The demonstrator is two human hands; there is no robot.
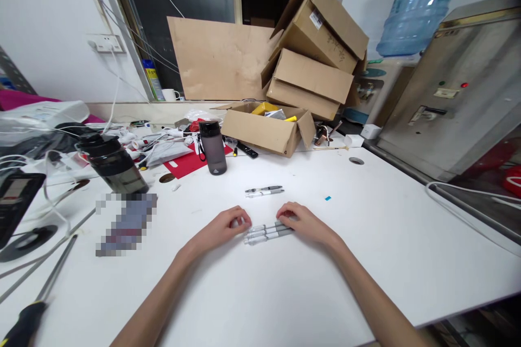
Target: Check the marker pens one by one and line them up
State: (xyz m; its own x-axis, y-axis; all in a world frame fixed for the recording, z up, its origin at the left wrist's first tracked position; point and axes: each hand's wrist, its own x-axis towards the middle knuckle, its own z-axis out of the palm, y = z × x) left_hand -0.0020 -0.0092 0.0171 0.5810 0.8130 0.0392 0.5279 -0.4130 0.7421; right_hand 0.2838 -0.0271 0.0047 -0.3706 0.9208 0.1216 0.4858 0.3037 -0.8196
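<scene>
Between the two hands, a close row of pens [266,235], clear with grey ends, lies crosswise on a white tabletop [260,293]. The left hand [228,226] is loosely curled, a gap showing inside the bend of thumb and forefinger, its tips by the pens' left ends; whether it pinches one cannot be told. The right hand [303,222] is half folded over the grey ends, its hold equally unclear. Just beyond both, two more pens [264,192] lie side by side (a small blue scrap [328,198] sits off to their right). Farther past the left hand stands a dark bottle [213,150]; well to its near left lies a screwdriver [30,317]. Straight ahead of the grip is an open cardboard box [256,131], with tilted cartons [321,46] stacked behind. Far off the right hand, a blue water jug [419,8] rises beside a metal cabinet [459,114].
</scene>
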